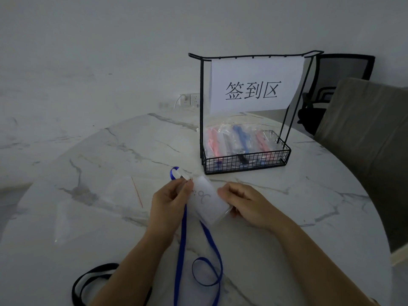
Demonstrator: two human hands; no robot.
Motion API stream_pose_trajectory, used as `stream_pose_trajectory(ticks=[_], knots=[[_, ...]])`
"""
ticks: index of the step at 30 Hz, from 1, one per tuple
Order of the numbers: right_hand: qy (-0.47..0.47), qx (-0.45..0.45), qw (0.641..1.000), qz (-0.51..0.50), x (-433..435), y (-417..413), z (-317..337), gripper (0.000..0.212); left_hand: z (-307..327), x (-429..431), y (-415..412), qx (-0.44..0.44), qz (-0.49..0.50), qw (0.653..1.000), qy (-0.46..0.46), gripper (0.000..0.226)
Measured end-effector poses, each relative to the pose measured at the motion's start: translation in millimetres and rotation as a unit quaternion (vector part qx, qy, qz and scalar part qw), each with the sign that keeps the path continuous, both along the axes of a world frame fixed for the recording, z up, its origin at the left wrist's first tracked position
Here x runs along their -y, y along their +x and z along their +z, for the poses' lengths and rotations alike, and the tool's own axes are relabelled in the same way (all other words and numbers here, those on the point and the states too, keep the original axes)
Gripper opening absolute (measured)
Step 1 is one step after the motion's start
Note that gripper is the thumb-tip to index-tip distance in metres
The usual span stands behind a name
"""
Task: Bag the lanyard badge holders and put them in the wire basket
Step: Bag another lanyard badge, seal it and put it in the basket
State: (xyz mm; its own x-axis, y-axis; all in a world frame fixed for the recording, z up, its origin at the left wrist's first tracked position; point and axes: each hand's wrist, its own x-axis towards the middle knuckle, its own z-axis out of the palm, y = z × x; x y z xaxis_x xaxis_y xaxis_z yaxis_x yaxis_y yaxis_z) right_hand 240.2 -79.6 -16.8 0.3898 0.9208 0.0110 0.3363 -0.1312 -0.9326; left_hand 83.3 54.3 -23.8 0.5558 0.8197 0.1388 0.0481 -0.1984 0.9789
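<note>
The clear badge holder (206, 200) is held up just above the bench (309, 206), tilted, between the person's two hands and a little in front of the wire basket (247, 161). The left hand (170, 202) pinches its upper left edge with curled fingers, just below the pale clip (182, 174) at the top. The right hand (245, 204) grips the opposite long edge, fingers curled round it near the lower corner. A blue lanyard (182, 250) passes through the clip, runs down under the left hand and trails towards the person, with a loose loop lying on the marble between the forearms.

To the left of the hands a clear plastic bag (99, 206) lies flat on the bench, hard to make out against the stone, with a thin red strip (136, 192) along one edge. Near the bench's front edge, beside the left forearm, lies a black lanyard (88, 279), partly hidden by the arm.

The wire basket stands upright farther back, and several bagged holders (239, 138) with pink, blue and red straps lean inside it. A white paper sign (254, 85) with three printed characters hangs from the basket's top rail. Beyond the bench on the right are a grey-brown chair back (364, 129) and a black office chair (337, 85), and a wall socket (189, 100) sits low on the wall behind.
</note>
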Motion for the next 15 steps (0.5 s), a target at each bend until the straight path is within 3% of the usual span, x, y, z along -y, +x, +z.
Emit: stream_pose_trajectory(ticks=[2, 5, 10, 15], knots=[[-0.006, 0.014, 1.0, -0.001, 0, 0, 1, 0.035, 6, 0, -2, 0.033, -0.02, 0.997, -0.063, 0.019], [0.026, 0.016, 0.998, -0.051, -2, 0, 1, 0.014, 17, 1, -6, 0.08, -0.04, 0.986, -0.138, 0.034], [0.037, 0.069, 0.994, -0.08, -2, 3, -4, 0.041, 29, 4, -14, 0.043, -0.079, 0.989, -0.121, 0.043], [0.02, 0.064, 0.998, -0.004, -2, -5, -1, 0.069, 29, 5, -13, 0.042, -0.081, 0.993, -0.069, 0.028]])
